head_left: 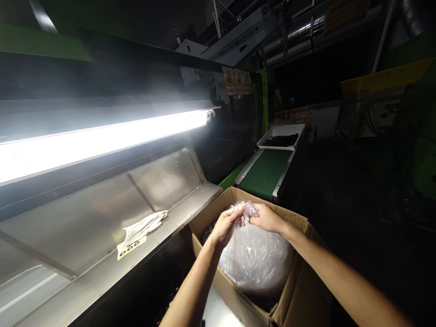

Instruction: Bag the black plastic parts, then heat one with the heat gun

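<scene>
at the near end of a green conveyor (267,170), the clear plastic bag (257,259) bulges inside an open cardboard box (304,286), its gathered top pinched by the fingers of the left hand (224,227) and right hand (269,219), where pulling too hard could tear it or a slack grip let it slip open.

From here the plastic bag (255,259) hides most of the inside of the carton (308,284). The dark bits (282,141) in the white tray (286,129) are too small to name, and the lamp (102,140) runs out of view at left.
</scene>
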A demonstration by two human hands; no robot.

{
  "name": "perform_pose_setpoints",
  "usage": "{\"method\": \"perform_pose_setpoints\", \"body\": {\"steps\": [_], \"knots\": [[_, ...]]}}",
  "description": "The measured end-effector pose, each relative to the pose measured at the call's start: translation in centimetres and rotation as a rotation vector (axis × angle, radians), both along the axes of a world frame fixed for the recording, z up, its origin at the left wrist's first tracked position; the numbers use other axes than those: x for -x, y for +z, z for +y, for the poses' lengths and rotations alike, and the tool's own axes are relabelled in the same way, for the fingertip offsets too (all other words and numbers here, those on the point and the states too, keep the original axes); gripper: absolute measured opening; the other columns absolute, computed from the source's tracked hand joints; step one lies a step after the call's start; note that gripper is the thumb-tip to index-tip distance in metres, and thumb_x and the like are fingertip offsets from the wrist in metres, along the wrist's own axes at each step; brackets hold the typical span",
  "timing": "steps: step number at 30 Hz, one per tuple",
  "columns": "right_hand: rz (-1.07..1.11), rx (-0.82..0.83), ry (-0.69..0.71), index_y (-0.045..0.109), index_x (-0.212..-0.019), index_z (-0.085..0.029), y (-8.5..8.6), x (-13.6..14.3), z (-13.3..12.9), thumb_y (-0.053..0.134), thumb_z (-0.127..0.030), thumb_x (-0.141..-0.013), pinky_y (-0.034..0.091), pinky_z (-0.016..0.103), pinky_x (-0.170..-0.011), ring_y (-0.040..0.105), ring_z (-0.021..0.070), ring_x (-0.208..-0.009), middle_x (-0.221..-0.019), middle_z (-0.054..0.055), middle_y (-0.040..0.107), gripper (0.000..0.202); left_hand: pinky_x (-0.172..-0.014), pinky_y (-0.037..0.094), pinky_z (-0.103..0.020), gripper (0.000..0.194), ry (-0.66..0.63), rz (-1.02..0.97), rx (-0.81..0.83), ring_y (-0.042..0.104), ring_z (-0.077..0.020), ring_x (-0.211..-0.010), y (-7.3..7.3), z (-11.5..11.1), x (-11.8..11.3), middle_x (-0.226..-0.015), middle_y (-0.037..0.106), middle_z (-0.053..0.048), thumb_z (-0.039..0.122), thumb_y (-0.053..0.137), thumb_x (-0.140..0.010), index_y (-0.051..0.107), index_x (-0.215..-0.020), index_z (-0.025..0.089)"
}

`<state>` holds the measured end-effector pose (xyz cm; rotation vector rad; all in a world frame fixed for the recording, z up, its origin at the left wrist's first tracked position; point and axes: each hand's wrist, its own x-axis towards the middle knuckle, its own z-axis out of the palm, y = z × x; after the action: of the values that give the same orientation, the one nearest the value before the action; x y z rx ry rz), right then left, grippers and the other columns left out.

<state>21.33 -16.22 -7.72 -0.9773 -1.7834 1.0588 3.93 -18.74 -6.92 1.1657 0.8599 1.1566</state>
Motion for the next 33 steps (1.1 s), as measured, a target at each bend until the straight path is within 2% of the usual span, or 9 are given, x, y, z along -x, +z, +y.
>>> {"method": "perform_pose_setpoints", "body": {"steps": [5,10,12,17,20,24,29,31,33], "knots": [[0.116,-0.009,0.051,0.070,-0.094,-0.017,-0.5,0.4,-0.2,0.057,-0.012,-0.068,0.050,0.027,-0.071,0.063,0.0192,-0.079,-0.084,0.002,0.071,0.030,-0.055,0.027,-0.025,0.032,0.059,-0.043,0.094,0.036,-0.0092,-0.056,-0.3,0.0,0.2,-0.059,0.046,0.002,0.044,0.073,-0.078,0.068,-0.075,0.012],[0.184,0.162,0.208,0.070,-0.088,-0.017,-0.2,0.3,-0.6,0.058,-0.025,-0.079,0.041,0.021,-0.050,0.055,0.0128,-0.060,-0.076,0.001,0.067,0.017,-0.057,0.028,-0.026,0.031,0.043,-0.040,0.055,0.035,-0.0092,-0.058,-0.4,-0.1,0.0,-0.060,0.046,0.002,0.044,0.072,-0.079,0.068,-0.074,0.013],[0.193,0.196,0.266,0.072,-0.089,-0.017,0.0,0.2,-0.8,0.065,-0.034,-0.079,0.041,0.021,-0.051,0.057,0.0133,-0.064,-0.078,0.002,0.069,0.021,-0.058,0.027,-0.026,0.031,0.019,-0.026,0.062,0.036,-0.0094,-0.058,-0.4,-0.2,-0.1,-0.061,0.048,0.001,0.043,0.073,-0.078,0.069,-0.074,0.012],[0.206,0.263,0.103,0.074,-0.095,-0.018,-0.5,0.1,-0.5,0.068,-0.047,-0.079,0.032,0.020,-0.040,0.046,0.0089,-0.049,-0.074,0.001,0.067,0.034,-0.065,0.035,-0.026,0.025,-0.023,-0.202,0.037,0.043,-0.0109,-0.066,0.0,-0.5,0.3,-0.072,0.054,-0.001,0.038,0.069,-0.083,0.071,-0.088,0.013],[0.255,0.220,0.006,0.073,-0.099,-0.020,-1.3,-0.3,-0.1,0.062,-0.052,-0.083,0.028,0.022,-0.036,0.041,0.0081,-0.044,-0.086,0.003,0.070,0.038,-0.067,0.037,-0.026,0.018,0.033,-0.274,0.038,0.047,-0.0113,-0.068,0.0,-0.5,0.7,-0.075,0.056,-0.002,0.029,0.072,-0.079,0.071,-0.088,0.013],[0.208,-0.038,-0.182,0.074,-0.095,-0.018,-0.8,-1.4,-0.4,0.050,-0.050,-0.091,0.047,0.027,-0.059,0.061,0.0173,-0.066,-0.094,0.007,0.072,0.040,-0.069,0.040,-0.027,0.025,0.091,-0.256,0.069,0.051,-0.0127,-0.070,0.1,-0.5,1.1,-0.079,0.062,-0.005,0.029,0.073,-0.079,0.072,-0.097,0.012],[-0.185,-0.396,-0.424,0.073,-0.085,-0.020,1.4,-3.3,-0.9,0.051,-0.043,-0.092,0.044,0.035,-0.088,0.063,0.0256,-0.094,-0.098,0.010,0.072,0.033,-0.090,0.043,-0.030,0.015,0.160,-0.307,-0.036,0.057,-0.0209,-0.106,0.8,-1.0,1.3,-0.119,0.065,-0.010,0.030,0.067,-0.085,0.070,-0.089,0.016],[-0.156,-0.424,-0.397,0.073,-0.084,-0.021,1.9,-3.5,-0.6,0.052,-0.040,-0.090,0.041,0.038,-0.096,0.061,0.0270,-0.102,-0.105,0.010,0.072,0.029,-0.097,0.042,-0.032,0.013,0.130,-0.374,-0.037,0.057,-0.0224,-0.112,1.0,-1.1,1.3,-0.122,0.065,-0.009,0.030,0.066,-0.086,0.068,-0.087,0.017],[0.066,-0.348,-0.266,0.072,-0.088,-0.022,2.0,-3.1,-0.1,0.051,-0.039,-0.090,0.039,0.039,-0.103,0.057,0.0267,-0.112,-0.118,0.008,0.069,0.027,-0.098,0.043,-0.034,0.013,0.091,-0.467,-0.007,0.060,-0.0225,-0.109,0.9,-1.2,1.1,-0.115,0.067,-0.008,0.030,0.066,-0.086,0.065,-0.086,0.017]]}}
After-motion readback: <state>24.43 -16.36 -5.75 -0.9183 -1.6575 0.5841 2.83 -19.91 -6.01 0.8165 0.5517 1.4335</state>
